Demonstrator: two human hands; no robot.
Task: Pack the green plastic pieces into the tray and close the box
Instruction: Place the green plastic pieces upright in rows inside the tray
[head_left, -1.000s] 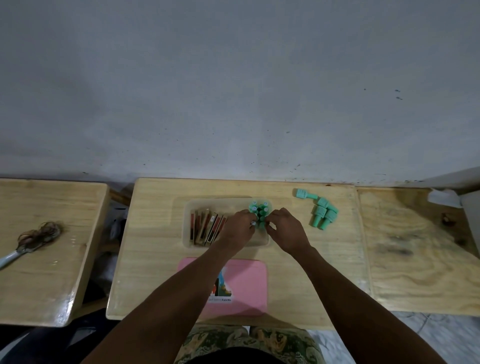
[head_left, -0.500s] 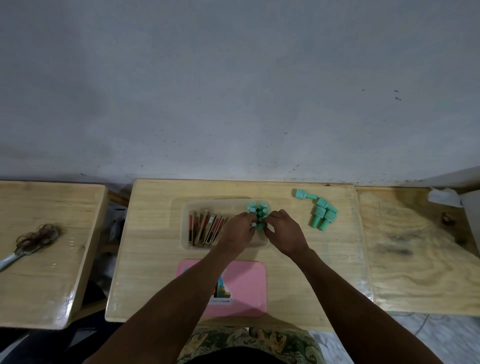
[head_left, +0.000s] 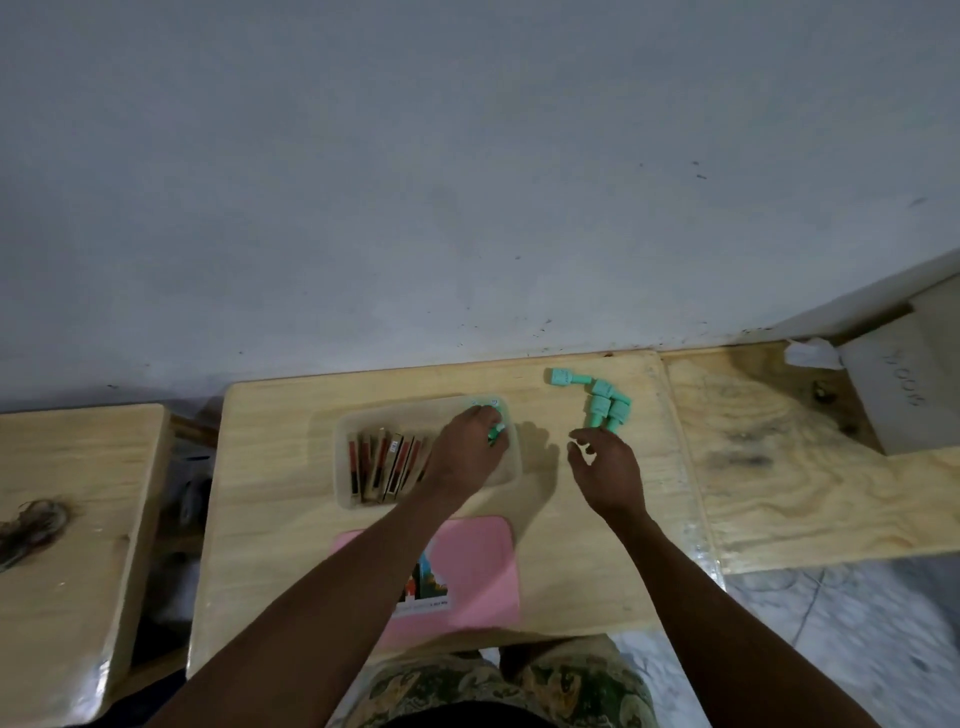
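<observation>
Looking down: grey wall (head_left: 467, 182) fills the top half, with the middle wooden table (head_left: 280, 493) below it. A second table (head_left: 78, 493) is to the left, and a plywood board (head_left: 789, 467) is butted against the right side. Pink lid (head_left: 483, 561) lies flat at the near edge, sticker up, partly under the left forearm. Clear tray (head_left: 511, 470) sits just behind the lid, apart from it. Left hand (head_left: 465, 452) is over the tray's right end, fingers curled down onto the packed green pieces (head_left: 496, 430) in the far right corner. It looks like a pinch on one; most are hidden under the hand. Right hand (head_left: 608, 470) is above the table right of the tray, fingers loosely spread, holding nothing, fingertips near the loose green pieces (head_left: 605, 408). Those lie clustered at the table's far right, one stretched out leftward. Brown-and-red cards (head_left: 387, 462) stand on edge in the tray's left part. Crumpled white tissue (head_left: 811, 353) on the board's far corner.
</observation>
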